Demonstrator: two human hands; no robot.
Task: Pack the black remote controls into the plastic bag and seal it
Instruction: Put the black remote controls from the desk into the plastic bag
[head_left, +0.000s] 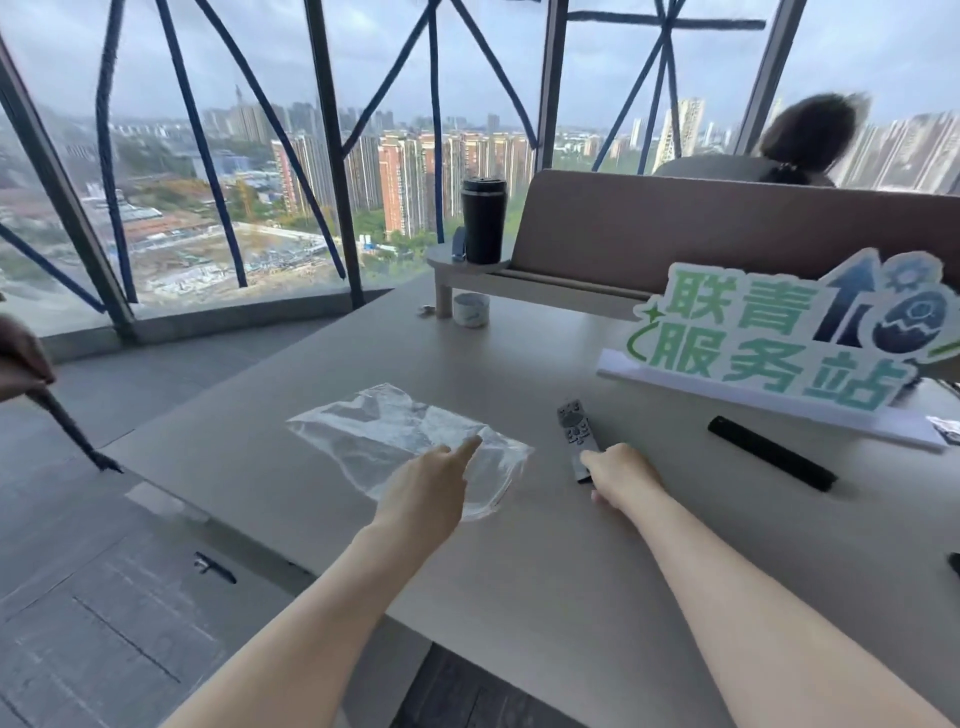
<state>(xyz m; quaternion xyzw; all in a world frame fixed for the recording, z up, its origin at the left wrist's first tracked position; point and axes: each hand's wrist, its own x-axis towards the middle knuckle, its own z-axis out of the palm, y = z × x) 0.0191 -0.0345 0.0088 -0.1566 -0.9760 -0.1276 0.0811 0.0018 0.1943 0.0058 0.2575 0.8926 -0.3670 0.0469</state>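
- A grey tabletop (519, 571) fills the lower middle and right of the frame.
- A green-and-white sign with Chinese characters (769, 338) stands on it at the right.
- A black tumbler (483, 221) stands on a low wooden shelf (519, 283) at upper centre.
- A small white cup (470, 309) sits on the tabletop just below that shelf.
- Behind a brown partition (727, 228), a seated person's dark hair (808, 132) shows at upper right.
- Windows (260, 156) with blue-wrapped struts show city towers.
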